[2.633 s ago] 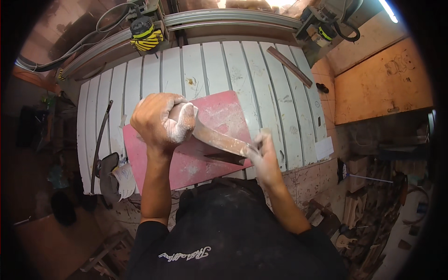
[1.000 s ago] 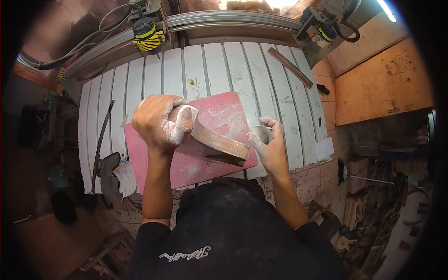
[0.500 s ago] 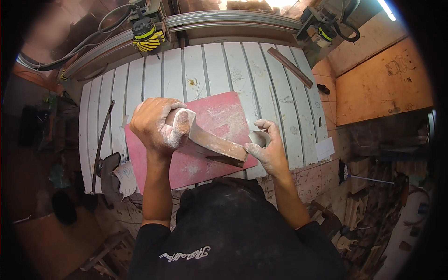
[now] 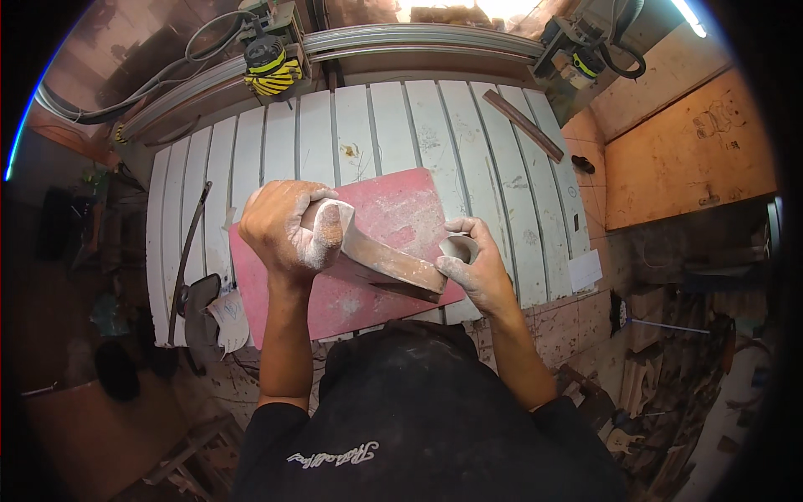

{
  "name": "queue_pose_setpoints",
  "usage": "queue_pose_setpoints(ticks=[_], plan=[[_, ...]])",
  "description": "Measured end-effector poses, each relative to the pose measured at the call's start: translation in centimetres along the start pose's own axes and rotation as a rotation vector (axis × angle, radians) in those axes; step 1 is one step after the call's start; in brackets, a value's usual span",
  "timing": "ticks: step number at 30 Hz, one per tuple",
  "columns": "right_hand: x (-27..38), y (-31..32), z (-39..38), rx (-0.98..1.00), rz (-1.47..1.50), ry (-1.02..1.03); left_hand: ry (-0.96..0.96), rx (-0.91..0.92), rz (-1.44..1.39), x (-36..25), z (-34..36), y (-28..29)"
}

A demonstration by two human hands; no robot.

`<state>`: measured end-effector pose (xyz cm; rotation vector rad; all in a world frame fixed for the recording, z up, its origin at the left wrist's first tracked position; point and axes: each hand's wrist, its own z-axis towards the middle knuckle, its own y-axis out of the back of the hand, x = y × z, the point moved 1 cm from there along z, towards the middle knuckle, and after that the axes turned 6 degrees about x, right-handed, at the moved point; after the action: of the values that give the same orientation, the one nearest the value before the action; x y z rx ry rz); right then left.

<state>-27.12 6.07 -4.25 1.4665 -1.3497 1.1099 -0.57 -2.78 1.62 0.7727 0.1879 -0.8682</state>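
Now your right hand [image 4: 487, 278] grasps curled pale sheet [image 4: 461, 248] at right edge of pink board [image 4: 410, 201], no longer blurred at end of curved wooden piece [image 4: 389, 258]; stroke looks paused. Your left hand [image 4: 281, 226] clenches piece's other end above board.

A white slatted table [image 4: 393, 117] stands over pinkish floor tiles [image 4: 545, 328], a metal rail [image 4: 418, 38] running along its far side. To its right is an orange-brown wooden panel [image 4: 677, 171] with dark drawings — and, above, a lit tube [image 4: 688, 17]. The left side lies in shadow.
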Motion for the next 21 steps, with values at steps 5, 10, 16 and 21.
queue_pose_setpoints(ticks=[5, 10, 16, 21], plan=[[-0.2, 1.8, -0.7, 0.066, -0.095, 0.026, -0.007, 0.016, 0.03, -0.7, -0.2, 0.7], [0.5, 1.2, -0.8, 0.119, -0.016, 0.007, -0.013, -0.018, -0.001, -0.1, -0.6, 0.6], [0.6, 0.4, -0.4, 0.095, -0.073, 0.064, 0.0, -0.003, 0.004, -0.2, -0.6, 0.7], [0.3, 1.9, -0.9, 0.121, -0.078, 0.044, 0.004, 0.019, 0.012, -1.1, -0.3, 1.0]])
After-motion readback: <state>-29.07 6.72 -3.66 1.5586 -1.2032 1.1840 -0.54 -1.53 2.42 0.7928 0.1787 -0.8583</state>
